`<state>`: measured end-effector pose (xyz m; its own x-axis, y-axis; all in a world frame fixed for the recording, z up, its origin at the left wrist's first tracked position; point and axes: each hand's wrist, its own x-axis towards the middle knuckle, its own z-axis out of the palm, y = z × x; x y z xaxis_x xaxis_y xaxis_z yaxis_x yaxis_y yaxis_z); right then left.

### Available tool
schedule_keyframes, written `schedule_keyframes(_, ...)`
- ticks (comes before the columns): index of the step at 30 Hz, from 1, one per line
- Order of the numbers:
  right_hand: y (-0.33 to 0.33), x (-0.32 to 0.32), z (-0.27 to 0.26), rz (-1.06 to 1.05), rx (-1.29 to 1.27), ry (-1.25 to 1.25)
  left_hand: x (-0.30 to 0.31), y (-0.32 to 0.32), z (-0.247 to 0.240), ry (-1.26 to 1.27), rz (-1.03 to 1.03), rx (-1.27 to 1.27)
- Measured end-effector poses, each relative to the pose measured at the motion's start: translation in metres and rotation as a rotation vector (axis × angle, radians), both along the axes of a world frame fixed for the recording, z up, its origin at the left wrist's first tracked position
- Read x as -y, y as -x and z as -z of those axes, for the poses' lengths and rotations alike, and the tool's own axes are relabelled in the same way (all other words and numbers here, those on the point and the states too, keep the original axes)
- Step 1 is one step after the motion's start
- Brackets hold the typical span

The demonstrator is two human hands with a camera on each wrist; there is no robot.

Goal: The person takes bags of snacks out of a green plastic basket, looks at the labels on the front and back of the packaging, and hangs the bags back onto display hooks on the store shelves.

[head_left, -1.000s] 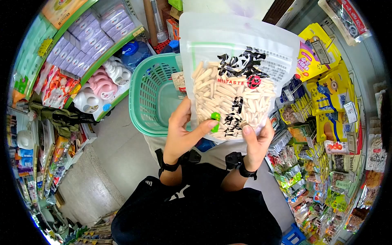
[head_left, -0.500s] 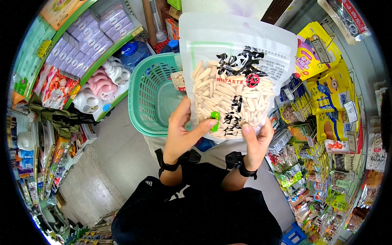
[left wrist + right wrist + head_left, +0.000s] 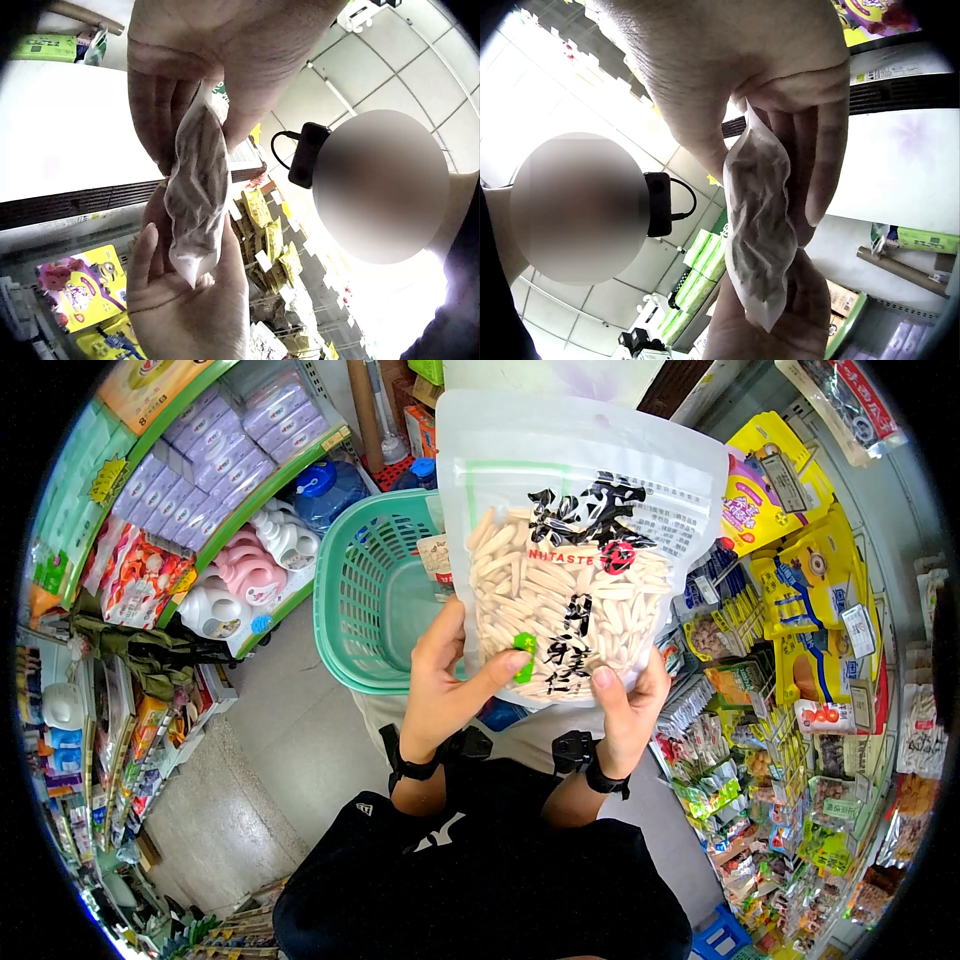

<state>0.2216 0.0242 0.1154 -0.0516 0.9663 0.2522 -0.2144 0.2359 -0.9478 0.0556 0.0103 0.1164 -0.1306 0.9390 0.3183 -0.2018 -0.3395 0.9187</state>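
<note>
A large frosted pouch point(image 3: 585, 550) stands upright before the person, full of pale, slender, stick-like pieces, with black lettering and the red word NUTASTE. The left hand point(image 3: 440, 675) grips its lower left side, thumb on the front beside a small green sticker point(image 3: 524, 658). At the lower right corner, the right hand point(image 3: 635, 705) holds the pouch the same way, thumb on the front and fingers behind. Both wrist views look at the bottom edge of the pouch point(image 3: 199, 191), pinched between the thumbs and fingers of the two hands.
Behind the pouch is a green shopping basket point(image 3: 335, 595) with a small packet point(image 3: 436, 558) in it. Left shelves hold purple tissue packs point(image 3: 205, 450) and detergent bottles point(image 3: 250, 565). Yellow snack bags point(image 3: 810, 580) hang on the right rack. Grey floor point(image 3: 270, 740) shows at lower left.
The pouch has shifted very slightly to the left in the head view. Both hands keep the same hold on it.
</note>
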Motion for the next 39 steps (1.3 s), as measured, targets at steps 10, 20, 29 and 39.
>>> schedule_keyframes(10,-0.0036,0.0002,0.0026,-0.007,0.052,-0.051,0.0024,-0.0005,-0.0035,0.006,-0.026,-0.001)
schedule_keyframes(20,-0.0015,0.0020,0.0030,-0.007,0.013,-0.063,0.0051,0.0008,-0.0038,0.006,-0.031,-0.010)
schedule_keyframes(29,-0.0017,0.0020,0.0021,-0.012,0.018,-0.075,0.0043,-0.0007,-0.0060,-0.027,-0.046,-0.004)
schedule_keyframes(39,-0.0016,0.0026,0.0008,-0.046,-0.014,-0.071,0.0039,0.0003,-0.0041,-0.033,-0.032,-0.013)
